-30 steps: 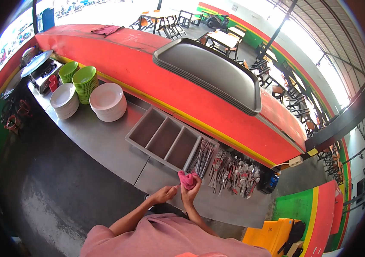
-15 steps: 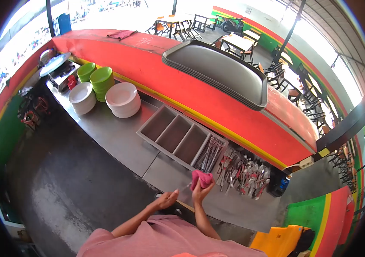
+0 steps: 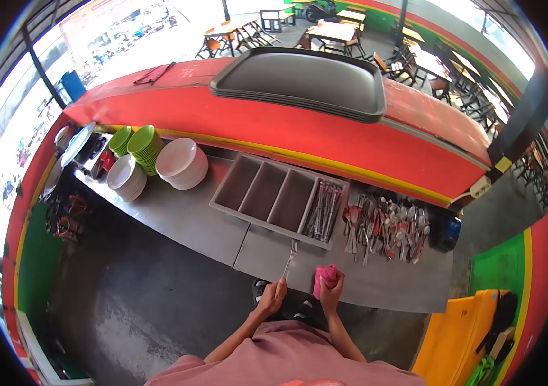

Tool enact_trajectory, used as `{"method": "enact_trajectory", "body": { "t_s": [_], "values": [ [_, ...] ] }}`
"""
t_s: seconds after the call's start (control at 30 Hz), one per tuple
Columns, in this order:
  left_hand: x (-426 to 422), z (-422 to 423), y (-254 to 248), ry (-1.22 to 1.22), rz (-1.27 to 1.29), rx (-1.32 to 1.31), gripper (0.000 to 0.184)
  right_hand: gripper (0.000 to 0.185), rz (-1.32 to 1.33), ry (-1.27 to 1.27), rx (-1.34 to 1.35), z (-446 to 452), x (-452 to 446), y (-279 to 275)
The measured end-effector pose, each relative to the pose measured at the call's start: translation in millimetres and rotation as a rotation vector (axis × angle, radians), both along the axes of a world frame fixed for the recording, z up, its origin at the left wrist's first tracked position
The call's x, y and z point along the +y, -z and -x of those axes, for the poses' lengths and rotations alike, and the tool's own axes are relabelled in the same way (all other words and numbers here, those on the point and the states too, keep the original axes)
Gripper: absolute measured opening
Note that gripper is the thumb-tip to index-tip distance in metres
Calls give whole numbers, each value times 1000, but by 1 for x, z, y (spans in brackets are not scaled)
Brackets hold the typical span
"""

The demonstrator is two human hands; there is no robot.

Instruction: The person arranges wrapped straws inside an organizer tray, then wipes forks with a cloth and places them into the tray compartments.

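Holding fork (image 3: 291, 256) | silvery, slender, tines (image 3: 294, 246) outward | cloth (image 3: 324, 279) | pink, bunched

White plates (image 3: 182, 165) stand beside green bowls (image 3: 143, 144), and dark trays (image 3: 300, 78) lie atop a red partition (image 3: 274, 132).

From above, the way lay open into the three left compartments of the grey tray (image 3: 255, 219); its front wall and dividers barred a level approach for the fork (image 3: 290, 259) in the left hand (image 3: 273, 296). Utensils (image 3: 323, 209) crowded the rightmost compartment, heaped cutlery (image 3: 386, 225) blocked the bench (image 3: 184, 202) beyond, and a red wall (image 3: 325, 141) closed the rear.
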State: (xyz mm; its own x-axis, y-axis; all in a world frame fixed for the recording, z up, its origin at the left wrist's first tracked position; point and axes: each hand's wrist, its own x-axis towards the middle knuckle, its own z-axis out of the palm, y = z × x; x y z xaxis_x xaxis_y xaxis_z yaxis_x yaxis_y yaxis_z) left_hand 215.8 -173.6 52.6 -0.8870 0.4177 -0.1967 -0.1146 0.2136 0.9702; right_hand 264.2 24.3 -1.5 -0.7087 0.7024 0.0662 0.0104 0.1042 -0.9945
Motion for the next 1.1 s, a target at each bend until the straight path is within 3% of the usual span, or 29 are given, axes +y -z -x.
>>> {"method": "enact_trajectory", "body": {
  "t_s": [0.17, 0.3, 0.37, 0.47, 0.57, 0.8, 0.9, 1.0, 1.1],
  "values": [
    [-2, 35, -12, 9, -54, 91, 49, 45, -150, -119, -92, 15, 9, 10],
    [-14, 74, -20, -67, 178, 167, 40, 47, -193, -180, -199, 45, 8, 17],
    [-26, 96, -18, -63, 254, 276, 27, 49, -234, -219, -270, 61, 0, 22],
    [-49, 124, -10, -47, 373, 428, 13, 54, -417, -425, -425, 76, -14, 8],
    [-71, 147, 18, -41, 566, 469, 14, 57, -468, -533, -449, 85, -30, 17],
    [-81, 170, -8, -4, 795, 395, 27, 59, -366, -502, -540, 94, -43, 24],
    [-83, 184, 12, -3, 704, 377, 27, 57, -417, -456, -517, 94, -46, 25],
    [-87, 200, 59, -76, 404, 452, 31, 57, -430, -402, -499, 92, -53, 28],
    [-89, 211, 79, -166, 175, -56, 38, 58, -399, -362, -540, 90, -57, 31]
  ]
}}
